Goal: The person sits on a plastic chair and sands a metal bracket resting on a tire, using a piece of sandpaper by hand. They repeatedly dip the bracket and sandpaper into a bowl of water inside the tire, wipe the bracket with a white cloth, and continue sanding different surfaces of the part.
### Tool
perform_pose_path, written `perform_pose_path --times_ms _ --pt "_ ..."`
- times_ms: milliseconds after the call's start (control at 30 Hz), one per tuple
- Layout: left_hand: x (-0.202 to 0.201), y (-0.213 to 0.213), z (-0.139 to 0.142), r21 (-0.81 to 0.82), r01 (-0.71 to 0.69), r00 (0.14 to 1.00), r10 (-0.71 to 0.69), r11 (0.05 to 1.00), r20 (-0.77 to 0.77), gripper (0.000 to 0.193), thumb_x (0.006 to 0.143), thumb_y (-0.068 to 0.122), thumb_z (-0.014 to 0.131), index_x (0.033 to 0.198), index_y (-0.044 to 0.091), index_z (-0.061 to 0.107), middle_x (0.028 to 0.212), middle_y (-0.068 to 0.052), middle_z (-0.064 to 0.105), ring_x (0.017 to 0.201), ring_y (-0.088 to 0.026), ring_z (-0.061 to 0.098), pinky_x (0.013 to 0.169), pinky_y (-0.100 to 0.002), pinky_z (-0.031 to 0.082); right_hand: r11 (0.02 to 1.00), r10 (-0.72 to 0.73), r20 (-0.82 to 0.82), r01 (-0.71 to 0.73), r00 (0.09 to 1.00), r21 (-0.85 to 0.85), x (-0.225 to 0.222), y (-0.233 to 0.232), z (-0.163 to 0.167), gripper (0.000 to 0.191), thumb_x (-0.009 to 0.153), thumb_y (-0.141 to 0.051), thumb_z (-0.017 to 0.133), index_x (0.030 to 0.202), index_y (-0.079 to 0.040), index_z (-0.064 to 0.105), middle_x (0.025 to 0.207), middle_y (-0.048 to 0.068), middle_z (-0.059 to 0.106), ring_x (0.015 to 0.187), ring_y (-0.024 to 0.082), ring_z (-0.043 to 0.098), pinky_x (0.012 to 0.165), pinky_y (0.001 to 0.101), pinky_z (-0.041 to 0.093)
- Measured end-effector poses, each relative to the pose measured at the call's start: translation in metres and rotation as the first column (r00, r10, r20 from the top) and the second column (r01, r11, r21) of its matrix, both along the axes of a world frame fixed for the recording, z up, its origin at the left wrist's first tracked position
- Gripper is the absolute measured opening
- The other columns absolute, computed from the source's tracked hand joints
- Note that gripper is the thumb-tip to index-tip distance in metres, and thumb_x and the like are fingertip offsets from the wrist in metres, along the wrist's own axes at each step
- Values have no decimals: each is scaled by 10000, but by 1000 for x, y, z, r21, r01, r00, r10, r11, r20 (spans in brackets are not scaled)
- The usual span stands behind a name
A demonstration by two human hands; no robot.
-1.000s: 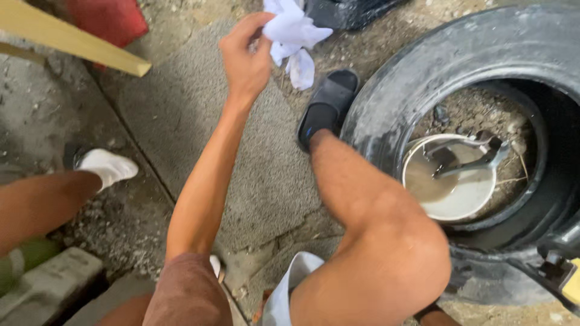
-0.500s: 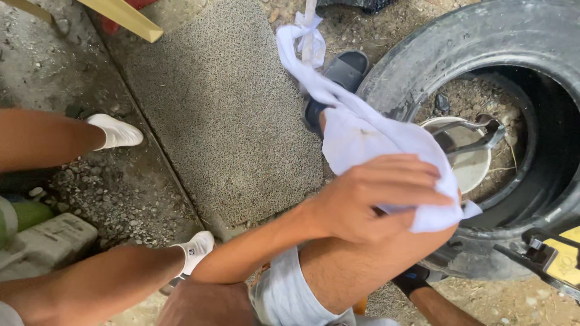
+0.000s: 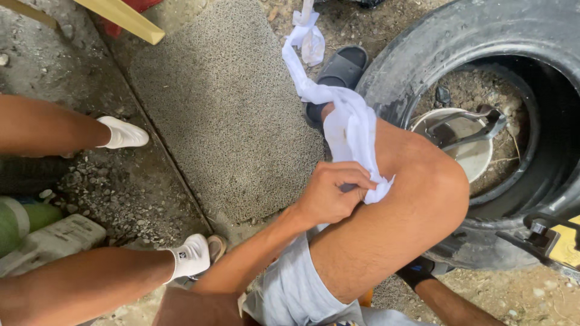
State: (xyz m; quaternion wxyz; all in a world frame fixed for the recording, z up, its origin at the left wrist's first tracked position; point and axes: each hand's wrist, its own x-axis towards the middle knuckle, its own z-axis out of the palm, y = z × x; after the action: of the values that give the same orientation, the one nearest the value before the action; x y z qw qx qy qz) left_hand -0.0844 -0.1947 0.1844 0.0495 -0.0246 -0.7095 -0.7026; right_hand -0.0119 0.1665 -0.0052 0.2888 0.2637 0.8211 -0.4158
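Pinching a twisted white cloth against the knee, apparently the left hand.

Outdoor tyre-repair yard: tyre, gravel

Left hand fingers curled, pinching

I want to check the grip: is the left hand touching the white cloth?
Touching. The head view shows the left hand with its fingers pinched on the white cloth, which lies over the knee.
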Motion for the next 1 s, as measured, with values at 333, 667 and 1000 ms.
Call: perform_pose_path --times_ms 333,667,1000 --pt "6 5 -31 70 89 992 -95 994 85 141 840 -35 687 953 9 759 955 -107 762 842 -211 754 751 -294 593 1000 23 30 -22 999 -12 2 -16 -4 228 1083 -243 612 1205 -66 690 796 144 631 616 219 561 537 364 416" --pt "22 -19 -89 -41 -172 941 176 984 289 142 861 59 736 994 9 755 876 -105 772 812 -202 736 752 -318 586 1000 15 42 -14 999 -13 -4 -5 -4 218 1088 -246 602 1192 -71 677 791 127 618 618 206 555 532 354 408" --pt "-43 30 -39 48 -234 910 236 971 -342 184 886 25 799 1061 38 744 1009 -105 737 891 -236 721 825 -310 573 1000 26 43 -25 999 -8 -13 -3 -5 209 1093 -250 592 1180 -75 664 787 111 605 620 194 550 527 344 400"
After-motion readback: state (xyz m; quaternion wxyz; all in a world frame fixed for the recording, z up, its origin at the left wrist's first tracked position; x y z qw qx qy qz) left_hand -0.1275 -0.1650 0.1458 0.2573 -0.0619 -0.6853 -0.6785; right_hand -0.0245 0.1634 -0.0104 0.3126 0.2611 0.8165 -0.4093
